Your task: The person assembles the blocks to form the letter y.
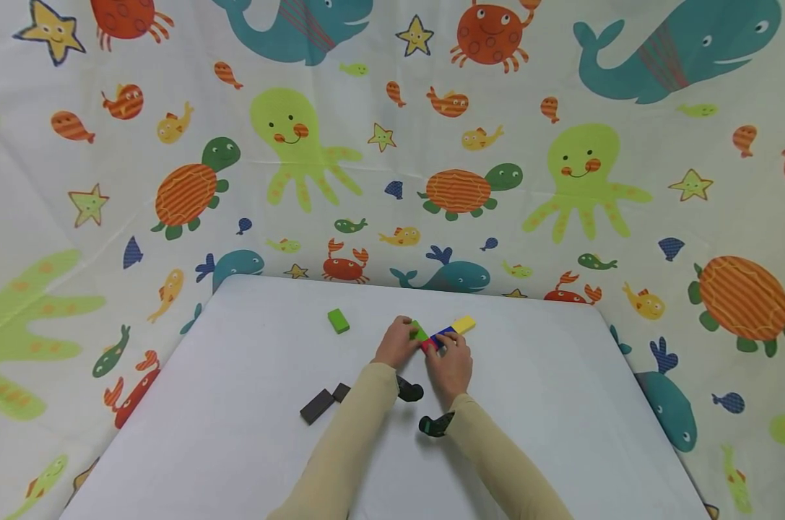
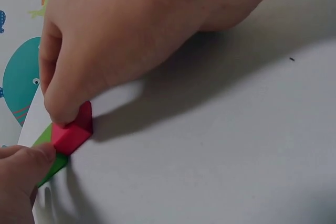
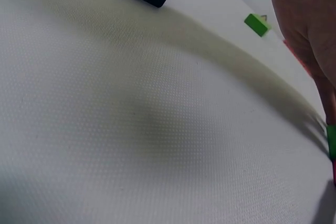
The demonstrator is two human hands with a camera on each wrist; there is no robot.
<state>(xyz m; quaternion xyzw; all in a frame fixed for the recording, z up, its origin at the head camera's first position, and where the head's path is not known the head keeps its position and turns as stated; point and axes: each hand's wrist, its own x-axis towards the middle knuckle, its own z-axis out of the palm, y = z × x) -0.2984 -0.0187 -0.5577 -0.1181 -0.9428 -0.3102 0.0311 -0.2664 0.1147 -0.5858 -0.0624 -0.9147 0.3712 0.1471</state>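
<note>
A green block (image 1: pixel 419 331), a red block (image 1: pixel 427 346), a blue block (image 1: pixel 443 334) and a yellow block (image 1: pixel 464 324) form a V-shaped row on the white table. My left hand (image 1: pixel 396 342) holds the green block from its left side; in the left wrist view its thumb lies by the green block (image 2: pixel 56 167). From the right, my right hand (image 1: pixel 451 365) pinches the red block (image 2: pixel 73 136), which sits against the green one. That hand partly covers the blue block in the head view. The yellow block lies beyond its fingers.
Another green block (image 1: pixel 338 321) lies on the table (image 1: pixel 528 404) left of the hands. Two dark blocks, a longer one (image 1: pixel 317 406) and a smaller one (image 1: pixel 341 392), lie beside the left forearm. A cloth printed with sea animals (image 1: pixel 392 152) hangs behind the table.
</note>
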